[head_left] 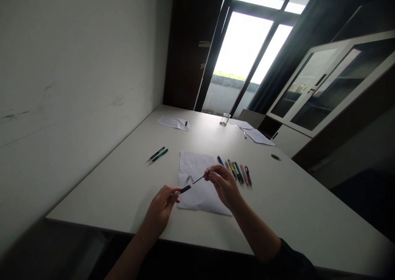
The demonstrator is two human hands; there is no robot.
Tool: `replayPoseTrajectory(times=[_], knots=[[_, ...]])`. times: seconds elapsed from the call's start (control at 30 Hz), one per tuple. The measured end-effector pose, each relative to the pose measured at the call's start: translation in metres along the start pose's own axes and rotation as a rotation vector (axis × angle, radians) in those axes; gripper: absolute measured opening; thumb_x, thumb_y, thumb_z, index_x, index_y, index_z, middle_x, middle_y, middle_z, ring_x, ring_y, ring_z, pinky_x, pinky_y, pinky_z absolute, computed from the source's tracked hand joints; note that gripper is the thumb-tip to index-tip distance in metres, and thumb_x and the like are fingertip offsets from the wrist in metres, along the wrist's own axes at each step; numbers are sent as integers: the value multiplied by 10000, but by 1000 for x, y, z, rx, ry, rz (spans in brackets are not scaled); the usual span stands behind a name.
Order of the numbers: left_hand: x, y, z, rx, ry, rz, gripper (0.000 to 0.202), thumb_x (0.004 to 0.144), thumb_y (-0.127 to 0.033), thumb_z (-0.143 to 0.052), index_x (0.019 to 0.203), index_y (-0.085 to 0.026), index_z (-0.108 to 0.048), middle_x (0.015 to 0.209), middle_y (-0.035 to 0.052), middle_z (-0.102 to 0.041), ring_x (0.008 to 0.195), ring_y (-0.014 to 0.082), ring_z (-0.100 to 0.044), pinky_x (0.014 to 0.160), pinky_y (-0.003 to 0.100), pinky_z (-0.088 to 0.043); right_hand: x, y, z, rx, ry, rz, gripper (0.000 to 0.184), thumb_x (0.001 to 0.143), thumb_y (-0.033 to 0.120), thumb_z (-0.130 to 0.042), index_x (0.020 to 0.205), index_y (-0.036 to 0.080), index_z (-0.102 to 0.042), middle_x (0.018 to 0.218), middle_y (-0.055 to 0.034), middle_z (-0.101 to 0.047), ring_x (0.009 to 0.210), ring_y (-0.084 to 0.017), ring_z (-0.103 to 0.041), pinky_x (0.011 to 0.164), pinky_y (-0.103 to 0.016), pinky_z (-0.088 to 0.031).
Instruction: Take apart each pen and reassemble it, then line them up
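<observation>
My left hand (163, 202) is closed on a pen barrel (185, 189) with a black grip, its front end pointing up and right. Between the fingertips of my right hand (222, 183) is a thin dark pen refill (198, 179), in line with the barrel. The refill's lower end is at the barrel's mouth; whether it is inside I cannot tell. Below both hands lies a sheet of paper (202, 160). Small pen parts (189, 178) rest on it, too small to make out fully.
Several pens (236, 172) lie in a row right of the paper, and two pens (158, 154) lie to the left. Farther back are a plastic sleeve (173, 122), a clear glass (225, 119) and papers (257, 135). A wall borders the table (123, 181) on the left.
</observation>
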State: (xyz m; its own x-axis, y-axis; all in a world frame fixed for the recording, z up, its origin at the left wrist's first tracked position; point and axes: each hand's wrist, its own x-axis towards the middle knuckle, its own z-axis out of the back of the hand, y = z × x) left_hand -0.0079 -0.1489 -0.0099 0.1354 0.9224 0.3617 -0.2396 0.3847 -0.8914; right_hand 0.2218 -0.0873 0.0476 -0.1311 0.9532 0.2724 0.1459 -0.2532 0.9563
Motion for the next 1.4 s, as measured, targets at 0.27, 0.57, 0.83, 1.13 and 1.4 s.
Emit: replayPoseTrajectory(times=[0.27, 0.57, 0.83, 1.13, 1.4], knots=[[0, -2, 2, -25, 1, 4, 255, 971, -342, -453, 1106, -224, -634, 907, 50, -618, 834, 181, -657, 780, 315, -530, -16, -15, -26, -126, 219, -8, 95, 808, 256, -704, 854, 190, -653, 878, -32, -642, 827, -167, -602, 751, -320, -511], [0, -2, 2, -18, 4, 13, 272, 972, -359, -445, 1105, -222, -639, 932, 69, -628, 851, 192, -656, 800, 339, -534, -12, -16, -12, -225, 140, -35, 181, 798, 346, -723, 880, 194, -670, 790, -18, -657, 712, -148, -602, 685, -314, -527], [-1, 1, 0, -14, -19, 11, 269, 965, -367, -458, 1099, -222, -641, 921, 69, -638, 845, 197, -661, 799, 339, -542, 12, -45, 8, -856, 151, 29, 210, 886, 335, -598, 989, 201, -723, 932, -72, -678, 743, -173, -628, 733, -328, -519], [0, 0, 1, -18, -5, 19, 267, 961, -365, -465, 1092, -222, -648, 919, 67, -636, 834, 194, -664, 795, 336, -548, 31, -67, 9, -1108, 289, 57, 242, 903, 240, -599, 1122, 234, -702, 993, -60, -624, 826, -178, -630, 771, -296, -485], [-1, 2, 0, -23, 2, 24, 242, 954, -324, -482, 1101, -230, -651, 937, 61, -630, 827, 184, -667, 787, 313, -546, 32, -67, 9, -1118, 282, 39, 221, 889, 256, -617, 1099, 255, -683, 998, -46, -617, 835, -176, -631, 764, -294, -483]])
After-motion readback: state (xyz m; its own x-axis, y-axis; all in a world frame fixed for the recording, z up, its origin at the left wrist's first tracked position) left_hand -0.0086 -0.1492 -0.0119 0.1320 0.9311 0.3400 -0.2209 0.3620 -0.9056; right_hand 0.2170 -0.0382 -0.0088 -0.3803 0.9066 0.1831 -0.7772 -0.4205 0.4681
